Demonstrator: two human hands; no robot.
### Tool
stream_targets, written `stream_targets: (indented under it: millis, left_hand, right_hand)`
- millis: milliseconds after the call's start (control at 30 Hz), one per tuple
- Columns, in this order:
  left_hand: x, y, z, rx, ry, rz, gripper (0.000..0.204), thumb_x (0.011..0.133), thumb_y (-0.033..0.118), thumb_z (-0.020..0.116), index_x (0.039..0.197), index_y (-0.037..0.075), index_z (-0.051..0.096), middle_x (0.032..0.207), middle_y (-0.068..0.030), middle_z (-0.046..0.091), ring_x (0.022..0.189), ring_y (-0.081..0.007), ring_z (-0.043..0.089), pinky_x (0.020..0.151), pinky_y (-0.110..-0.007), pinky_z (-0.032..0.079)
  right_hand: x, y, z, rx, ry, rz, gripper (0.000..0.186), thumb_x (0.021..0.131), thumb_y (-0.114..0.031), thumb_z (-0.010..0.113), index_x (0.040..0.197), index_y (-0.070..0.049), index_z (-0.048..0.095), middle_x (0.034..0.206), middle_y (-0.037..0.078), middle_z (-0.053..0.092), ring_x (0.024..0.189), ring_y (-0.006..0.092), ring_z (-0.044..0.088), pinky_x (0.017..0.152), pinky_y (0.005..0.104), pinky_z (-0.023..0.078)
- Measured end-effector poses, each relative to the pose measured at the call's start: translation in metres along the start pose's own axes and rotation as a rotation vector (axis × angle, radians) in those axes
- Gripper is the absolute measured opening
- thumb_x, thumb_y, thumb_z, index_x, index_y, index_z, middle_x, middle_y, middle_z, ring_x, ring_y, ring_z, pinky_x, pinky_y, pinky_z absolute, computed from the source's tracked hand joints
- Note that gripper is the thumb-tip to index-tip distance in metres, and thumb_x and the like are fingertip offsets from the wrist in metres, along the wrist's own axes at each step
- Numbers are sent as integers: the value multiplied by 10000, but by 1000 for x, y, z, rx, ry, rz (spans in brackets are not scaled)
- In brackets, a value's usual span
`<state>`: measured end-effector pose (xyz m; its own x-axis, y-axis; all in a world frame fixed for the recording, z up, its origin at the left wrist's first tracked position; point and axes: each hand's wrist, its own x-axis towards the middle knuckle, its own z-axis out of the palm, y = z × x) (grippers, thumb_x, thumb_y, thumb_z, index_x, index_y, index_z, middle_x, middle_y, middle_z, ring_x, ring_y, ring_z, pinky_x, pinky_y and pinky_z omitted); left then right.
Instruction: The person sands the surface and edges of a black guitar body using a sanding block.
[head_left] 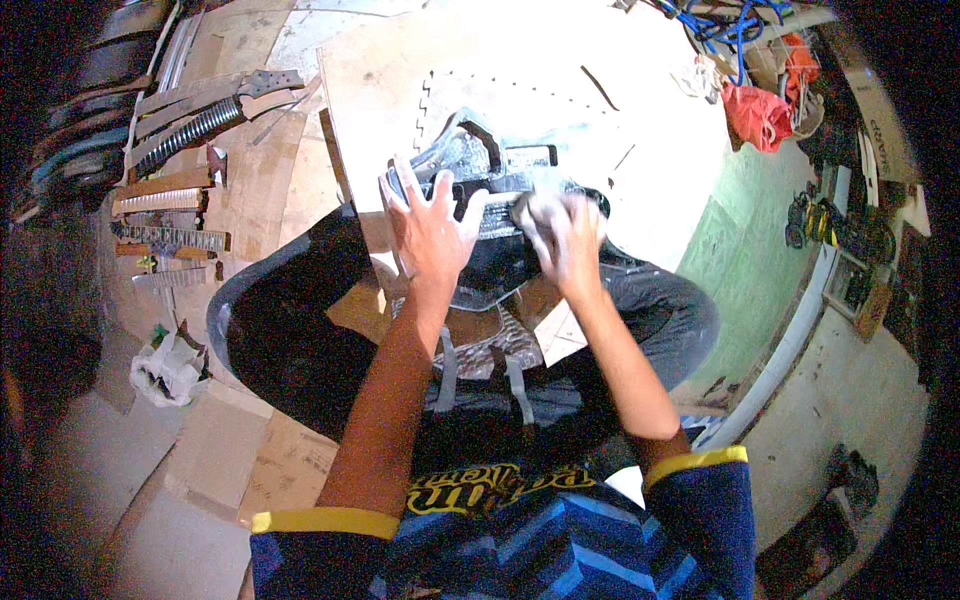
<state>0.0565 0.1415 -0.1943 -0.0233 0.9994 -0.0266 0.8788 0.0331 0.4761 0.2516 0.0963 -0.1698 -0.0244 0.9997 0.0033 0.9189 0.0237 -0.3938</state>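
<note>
A dark, shaped piece with cut-out cavities, which looks like an electric guitar body (470, 150), lies in front of me with pale dust over its surface. My left hand (432, 228) rests on its left side with the fingers spread. On the right side of the piece, my right hand (565, 235) is closed and pressed down, whitened with dust and somewhat blurred. Under its fingers shows a greyish edge, too hidden to name. A pale board (365, 110) with dark marks lies beneath the piece, brightly lit.
To the left, several guitar necks (200, 125) and a fretted strip (175, 238) lie on cardboard, near a white plastic bag (168, 370). A red bag (757, 117) and blue cable (740, 40) are at the upper right. My crossed legs (290, 300) flank the board.
</note>
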Motion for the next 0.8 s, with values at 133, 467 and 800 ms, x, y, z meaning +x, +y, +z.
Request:
stream_targets:
  millis: [133,467,800]
  left_hand:
    - [0,-2,2,-24,24,7,579,879,478,758,1287,80,650,1592,-369,256,1413,-622,287,1163,-648,312]
    - [0,0,-1,-46,27,23,576,873,458,763,1276,61,653,1577,-381,271,1407,-615,308,1154,-639,330]
    - [-2,1,-1,28,-40,-32,622,889,598,680,1297,129,698,1618,-312,263,1470,-565,230,1203,-596,280]
  right_hand:
    - [36,-10,2,90,90,62,423,766,-114,850,1158,-94,691,1202,170,624,1105,390,574,944,480,460]
    - [36,-7,-1,2,98,-27,486,738,-115,853,1191,-122,678,1187,169,628,1077,393,594,914,497,466]
    - [42,0,-1,185,31,-11,351,801,-188,822,1131,-157,707,1264,123,613,1146,392,576,967,545,421]
